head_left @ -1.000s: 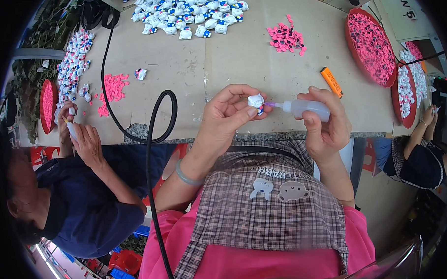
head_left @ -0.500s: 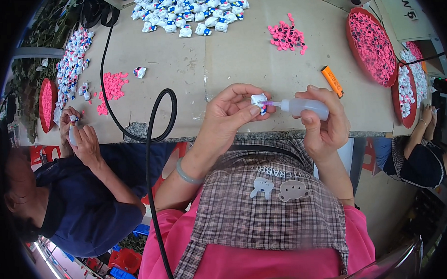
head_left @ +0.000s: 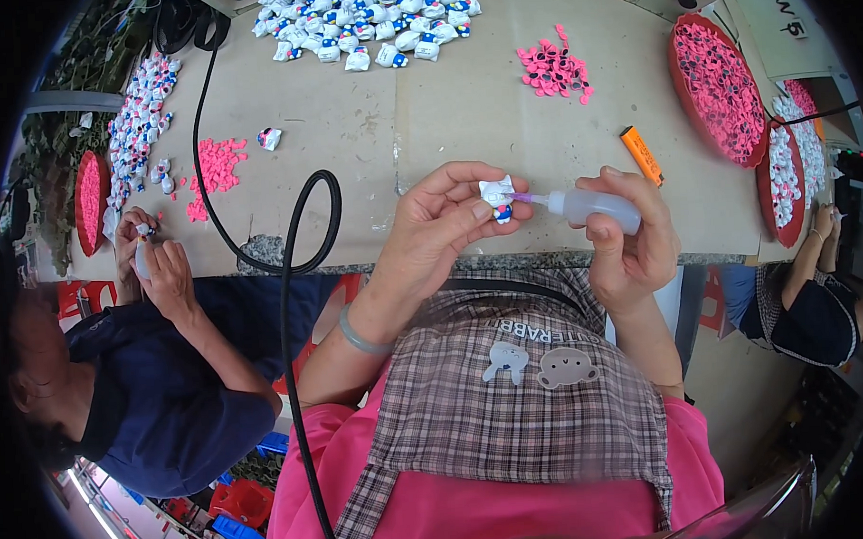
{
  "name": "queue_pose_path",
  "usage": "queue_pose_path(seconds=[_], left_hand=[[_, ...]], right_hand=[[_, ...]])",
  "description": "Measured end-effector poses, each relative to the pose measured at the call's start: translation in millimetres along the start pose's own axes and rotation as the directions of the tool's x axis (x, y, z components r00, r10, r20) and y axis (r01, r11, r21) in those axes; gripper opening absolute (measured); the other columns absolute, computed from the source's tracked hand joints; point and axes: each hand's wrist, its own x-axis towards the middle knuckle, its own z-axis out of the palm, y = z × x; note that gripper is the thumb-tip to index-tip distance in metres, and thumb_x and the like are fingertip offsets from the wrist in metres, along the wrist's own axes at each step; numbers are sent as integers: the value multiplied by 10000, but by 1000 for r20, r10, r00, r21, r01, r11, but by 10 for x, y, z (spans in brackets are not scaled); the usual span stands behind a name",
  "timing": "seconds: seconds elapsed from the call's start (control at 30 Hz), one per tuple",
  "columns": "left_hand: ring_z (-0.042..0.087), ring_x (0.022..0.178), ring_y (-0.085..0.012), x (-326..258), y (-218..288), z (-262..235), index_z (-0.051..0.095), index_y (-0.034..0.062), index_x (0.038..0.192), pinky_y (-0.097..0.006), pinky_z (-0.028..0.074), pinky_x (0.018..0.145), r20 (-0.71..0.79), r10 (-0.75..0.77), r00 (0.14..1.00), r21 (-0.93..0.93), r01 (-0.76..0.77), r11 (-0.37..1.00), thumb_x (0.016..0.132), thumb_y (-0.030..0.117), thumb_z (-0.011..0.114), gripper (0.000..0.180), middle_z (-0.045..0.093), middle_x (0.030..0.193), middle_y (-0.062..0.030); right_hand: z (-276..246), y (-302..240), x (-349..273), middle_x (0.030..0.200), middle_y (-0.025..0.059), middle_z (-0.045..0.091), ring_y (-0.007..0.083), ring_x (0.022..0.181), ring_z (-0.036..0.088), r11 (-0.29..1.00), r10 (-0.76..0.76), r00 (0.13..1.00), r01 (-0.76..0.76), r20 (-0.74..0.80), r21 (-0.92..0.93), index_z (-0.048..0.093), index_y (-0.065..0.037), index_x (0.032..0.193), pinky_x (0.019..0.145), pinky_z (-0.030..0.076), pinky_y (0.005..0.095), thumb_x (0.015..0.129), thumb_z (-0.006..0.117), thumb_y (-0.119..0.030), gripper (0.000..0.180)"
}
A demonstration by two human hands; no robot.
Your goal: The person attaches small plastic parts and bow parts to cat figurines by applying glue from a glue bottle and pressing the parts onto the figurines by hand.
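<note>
Over the table's near edge, my left hand (head_left: 448, 212) pinches a small white cat-like figurine (head_left: 496, 193) with a blue lower body. Its front faces up. My right hand (head_left: 634, 226) grips a translucent squeeze bottle (head_left: 596, 210) lying level, its purple needle tip pointing left. That tip reaches the right side of the figurine; whether it touches the surface I cannot tell. Beyond my hands lies a small heap of pink pieces (head_left: 554, 70), some with dark faces. A large pile of similar white and blue figurines (head_left: 366, 25) spreads at the far side.
An orange lighter-like object (head_left: 641, 157) lies right of my hands. Red trays (head_left: 765, 155) of pink and white pieces line the right side. A looped black cable (head_left: 286, 265) hangs at left. Co-workers sit left (head_left: 170, 402) and right (head_left: 794, 300); the left one handles a figurine and bottle.
My left hand has turned the figurine more upright, so more of its head and blue body shows. My right hand has shifted slightly right with the bottle, its tip pulled back a little.
</note>
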Motion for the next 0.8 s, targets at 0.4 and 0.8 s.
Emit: queue_pose_path(seconds=[0.4, 0.8], left_hand=[[643, 1021, -285, -5, 15, -4, 533, -10, 1171, -356, 545, 890, -6, -14, 1000, -25, 14, 1000, 919, 24, 511, 255, 596, 1173, -233], [628, 1053, -297, -3, 11, -36, 541, -3, 1170, -363, 535, 906, -21, 29, 999, 14, -29, 999, 915, 15, 510, 257, 573, 1215, -240]], right_hand=[[-8, 1, 8, 835, 144, 673, 211, 712, 635, 1000, -2, 1000, 2, -15, -11, 578, 33, 1099, 602, 498, 272, 838, 700, -154, 343], [-14, -13, 24, 848, 142, 672, 203, 704, 636, 995, -75, 997, 75, 9, -57, 586, 35, 1079, 578, 496, 266, 837, 701, -152, 327]])
